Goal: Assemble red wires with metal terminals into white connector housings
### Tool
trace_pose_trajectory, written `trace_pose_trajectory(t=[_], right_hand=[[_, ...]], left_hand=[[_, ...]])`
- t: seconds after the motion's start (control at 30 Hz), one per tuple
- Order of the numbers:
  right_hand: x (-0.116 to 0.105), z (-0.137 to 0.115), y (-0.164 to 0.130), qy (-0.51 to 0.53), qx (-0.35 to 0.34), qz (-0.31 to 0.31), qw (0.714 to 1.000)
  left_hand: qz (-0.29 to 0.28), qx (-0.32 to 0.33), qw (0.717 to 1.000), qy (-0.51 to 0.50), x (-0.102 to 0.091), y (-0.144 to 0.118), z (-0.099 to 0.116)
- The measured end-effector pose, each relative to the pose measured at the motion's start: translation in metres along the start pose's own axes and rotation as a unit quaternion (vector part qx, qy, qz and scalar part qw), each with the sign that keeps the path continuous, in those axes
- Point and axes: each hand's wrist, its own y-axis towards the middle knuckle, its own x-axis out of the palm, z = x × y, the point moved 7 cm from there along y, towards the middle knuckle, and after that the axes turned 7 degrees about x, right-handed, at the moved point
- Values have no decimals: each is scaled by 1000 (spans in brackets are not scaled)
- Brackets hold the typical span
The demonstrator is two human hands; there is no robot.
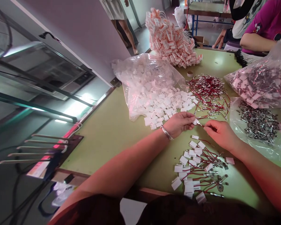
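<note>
Over the middle of the green table, my left hand (181, 122) pinches a small white plastic housing (195, 122) between thumb and fingers. My right hand (219, 132) is closed on a short red wire (202, 125), whose metal end meets the housing; how deep it sits I cannot tell. Just beyond both hands lies a heap of red wires with metal ends (207, 89). White housings (168, 104) spill from a clear bag (152, 68) at the left. Nearer my body are several housings with red wires attached (193, 161), spread loosely on the tabletop.
Bundled orange-and-white parts (170, 42) stand at the back beside a tape roll (189, 73). To the right are a bag of pinkish parts (259, 82) and a pile of small metal pieces (259, 122) on plastic. A metal prong rack (44, 150) juts from the left edge. People are beyond the table.
</note>
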Motion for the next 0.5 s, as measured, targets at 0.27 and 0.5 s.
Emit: trace_pose_trajectory(t=[0.27,0.5], right_hand=[[-7,1,-1,-16,24,16,999],[-11,5,-1,-1,21,54,998]], left_hand=[[-64,76,979,179,4,-2,7],[-106,42,987,113,9,-1,-3]])
